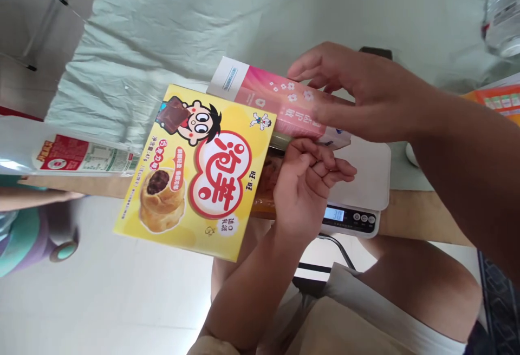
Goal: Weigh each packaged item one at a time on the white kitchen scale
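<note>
Above the kitchen scale (357, 192), your left hand (303, 190) grips the yellow snack box (195, 173) and an orange packet (266, 182) together, while your right hand (357, 92) pinches the pink box (280, 103). You seem mid-gathering; next, keep all three steady.

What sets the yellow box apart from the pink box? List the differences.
The yellow box shows a cartoon face and a filled pastry; the pink box shows small white flowers. The yellow box looks broader, the pink box narrower and longer. The left hand grips the yellow box's edge; the right hand rests on the pink box. Both are held above the scale.
</note>
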Demonstrator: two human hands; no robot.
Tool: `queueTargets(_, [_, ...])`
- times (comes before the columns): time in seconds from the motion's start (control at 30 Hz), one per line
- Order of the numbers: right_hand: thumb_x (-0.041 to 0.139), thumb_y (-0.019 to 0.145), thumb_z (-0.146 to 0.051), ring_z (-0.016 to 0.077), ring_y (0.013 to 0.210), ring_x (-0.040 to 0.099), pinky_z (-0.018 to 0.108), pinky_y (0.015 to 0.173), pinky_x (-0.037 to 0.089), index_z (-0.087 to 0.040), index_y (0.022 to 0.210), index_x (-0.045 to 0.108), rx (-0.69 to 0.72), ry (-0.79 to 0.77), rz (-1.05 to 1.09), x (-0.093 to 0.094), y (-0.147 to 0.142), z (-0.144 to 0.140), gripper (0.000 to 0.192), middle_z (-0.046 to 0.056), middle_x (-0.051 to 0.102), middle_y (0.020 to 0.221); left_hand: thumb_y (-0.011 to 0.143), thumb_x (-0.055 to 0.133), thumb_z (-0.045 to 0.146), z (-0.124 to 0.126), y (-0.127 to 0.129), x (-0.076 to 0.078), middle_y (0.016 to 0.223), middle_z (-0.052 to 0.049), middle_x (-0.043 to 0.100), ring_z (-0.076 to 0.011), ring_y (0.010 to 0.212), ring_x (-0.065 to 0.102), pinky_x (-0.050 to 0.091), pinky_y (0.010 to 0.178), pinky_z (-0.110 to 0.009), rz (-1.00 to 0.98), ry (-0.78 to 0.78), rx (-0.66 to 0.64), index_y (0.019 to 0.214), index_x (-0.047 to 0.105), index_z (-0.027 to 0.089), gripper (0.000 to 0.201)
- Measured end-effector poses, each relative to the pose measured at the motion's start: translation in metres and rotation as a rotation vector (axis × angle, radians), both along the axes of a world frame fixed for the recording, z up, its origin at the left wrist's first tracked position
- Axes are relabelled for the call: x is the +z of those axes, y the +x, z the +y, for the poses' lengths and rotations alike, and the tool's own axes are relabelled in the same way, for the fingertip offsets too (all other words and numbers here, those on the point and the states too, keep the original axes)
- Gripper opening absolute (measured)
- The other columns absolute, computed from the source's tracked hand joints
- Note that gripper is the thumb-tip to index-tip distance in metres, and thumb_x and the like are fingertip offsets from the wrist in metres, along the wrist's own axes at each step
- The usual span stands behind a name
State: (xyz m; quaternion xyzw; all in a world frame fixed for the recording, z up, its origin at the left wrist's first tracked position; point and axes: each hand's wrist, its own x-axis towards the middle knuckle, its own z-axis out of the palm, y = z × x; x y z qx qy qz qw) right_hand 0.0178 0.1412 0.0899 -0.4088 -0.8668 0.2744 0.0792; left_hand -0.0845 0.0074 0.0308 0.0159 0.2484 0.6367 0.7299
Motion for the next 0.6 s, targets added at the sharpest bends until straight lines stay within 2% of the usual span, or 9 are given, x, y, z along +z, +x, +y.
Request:
queueTargets(0.1, [0.056, 0.091, -0.006, 0.0085, 0.097, 0.066, 0.022, 0.078, 0.054, -0.025, 0.132, 0.066, -0.086, -0.131, 0.076, -0.004, 0.001, 0.001, 0.047, -0.003, 0.075, 0.125, 0.091, 0.057, 0.024, 0.001, 0.002, 0.002, 0.072, 0.003, 0.061, -0.0123, 0.069, 0.072, 0.061, 0.07, -0.023, -0.03, -0.006, 0.024, 0.088, 0.055, 0.02, 0.005])
queueTargets(0.23, [0.053, 0.091, -0.003, 0.0048, 0.076, 0.062, 0.018, 0.064, 0.047, -0.022, 0.132, 0.068, -0.049, -0.214, 0.153, -0.01, 0.001, 0.003, 0.049, -0.004, 0.08, 0.106, 0.092, 0.054, 0.025, 0.001, 0.001, 0.003, 0.073, 0.002, 0.059, -0.0123, 0.069, 0.07, 0.06, 0.07, -0.023, -0.007, -0.016, 0.033, 0.087, 0.054, 0.02, 0.007])
queueTargets(0.33, [0.054, 0.094, -0.011, 0.0035, 0.077, 0.062, 0.02, 0.068, 0.048, -0.021, 0.137, 0.066, -0.102, -0.211, 0.145, -0.01, 0.003, 0.003, 0.045, -0.003, 0.079, 0.118, 0.092, 0.056, 0.032, 0.0, -0.002, -0.001, 0.074, 0.002, 0.053, -0.0128, 0.071, 0.067, 0.059, 0.073, -0.026, 0.055, 0.019, -0.002, 0.087, 0.05, 0.021, 0.013])
queueTargets(0.4, [0.056, 0.096, -0.017, 0.0053, 0.09, 0.068, 0.025, 0.081, 0.054, -0.02, 0.136, 0.067, -0.178, -0.14, 0.183, -0.008, 0.009, -0.003, 0.041, -0.002, 0.077, 0.129, 0.091, 0.059, 0.038, 0.0, -0.004, -0.006, 0.074, 0.002, 0.048, -0.0127, 0.07, 0.064, 0.057, 0.074, -0.027, 0.091, 0.086, -0.043, 0.086, 0.046, 0.022, 0.021])
queueTargets(0.5, [0.059, 0.095, -0.024, 0.0138, 0.117, 0.073, 0.036, 0.102, 0.055, -0.022, 0.131, 0.073, -0.286, 0.11, 0.419, -0.015, 0.032, -0.023, 0.039, 0.001, 0.077, 0.133, 0.089, 0.063, 0.042, -0.001, -0.004, -0.011, 0.074, 0.002, 0.042, -0.012, 0.068, 0.057, 0.053, 0.071, -0.029, 0.114, 0.159, -0.112, 0.084, 0.042, 0.022, 0.029])
queueTargets(0.53, [0.057, 0.095, -0.026, 0.0173, 0.119, 0.074, 0.041, 0.104, 0.056, -0.024, 0.133, 0.074, -0.351, 0.217, 0.557, -0.021, 0.044, -0.034, 0.042, 0.004, 0.077, 0.132, 0.088, 0.064, 0.043, -0.001, -0.004, -0.011, 0.074, 0.002, 0.041, -0.0119, 0.067, 0.055, 0.051, 0.07, -0.029, 0.12, 0.171, -0.137, 0.083, 0.042, 0.023, 0.031])
queueTargets(0.57, [0.057, 0.096, -0.034, 0.0201, 0.11, 0.077, 0.044, 0.094, 0.059, -0.027, 0.126, 0.077, -0.368, 0.229, 0.643, -0.029, 0.057, -0.046, 0.037, 0.005, 0.08, 0.124, 0.087, 0.066, 0.043, -0.001, -0.003, -0.011, 0.073, 0.002, 0.041, -0.0119, 0.066, 0.053, 0.05, 0.068, -0.03, 0.124, 0.186, -0.165, 0.081, 0.041, 0.023, 0.032])
queueTargets(0.6, [0.052, 0.099, -0.045, 0.021, 0.103, 0.078, 0.046, 0.087, 0.059, -0.031, 0.112, 0.081, -0.509, 0.257, 0.667, -0.039, 0.071, -0.061, 0.035, 0.004, 0.08, 0.114, 0.085, 0.068, 0.043, -0.001, -0.003, -0.011, 0.072, 0.002, 0.041, -0.0119, 0.065, 0.05, 0.049, 0.067, -0.031, 0.127, 0.204, -0.195, 0.08, 0.041, 0.023, 0.034])
